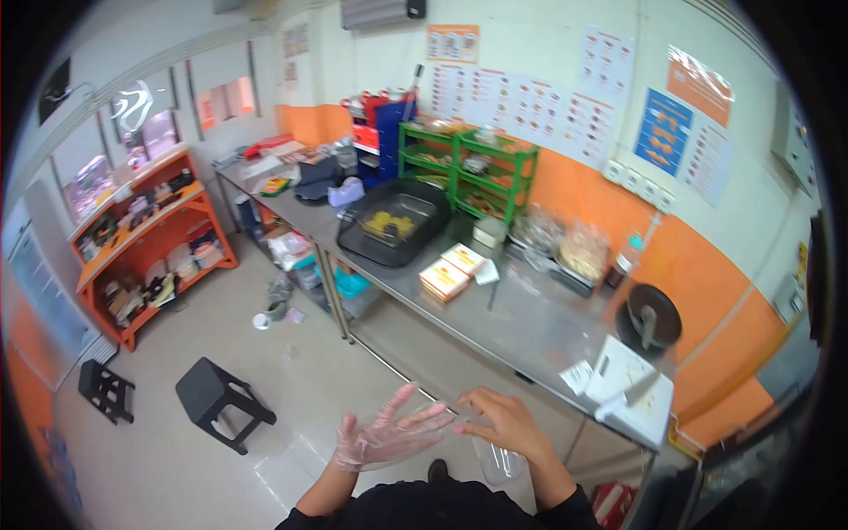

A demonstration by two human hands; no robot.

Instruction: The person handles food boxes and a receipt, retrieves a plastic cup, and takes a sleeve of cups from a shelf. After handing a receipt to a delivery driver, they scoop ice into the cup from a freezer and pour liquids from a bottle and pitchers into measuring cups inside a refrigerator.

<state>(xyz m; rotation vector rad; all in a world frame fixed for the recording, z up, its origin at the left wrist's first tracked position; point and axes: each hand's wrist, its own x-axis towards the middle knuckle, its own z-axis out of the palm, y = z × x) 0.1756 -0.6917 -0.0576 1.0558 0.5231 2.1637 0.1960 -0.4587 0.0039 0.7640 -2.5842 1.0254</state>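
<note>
so the left hand is open with its fingers spread, inside a clear glove that looks baggy around the fingers and wrist. right hand is half curled, thumb and fingertips right by the gloved fingers. loose clear plastic hangs just below it, probably a second glove, but i can't tell if the fingers are gripping it or partly inside it.

imo the trick is to find the cuff first and open it wide, then slide in with fingers together and spread them once they reach their slots. pull from the cuff, not the fingertips, cos thin plastic likely tears or bunches there. go easy with the gloved side too, slack film would snag.

good call doing it well clear of the knife on the white cutting board at the near end of the table. farther along are the boxes, then the big black pan.
</note>
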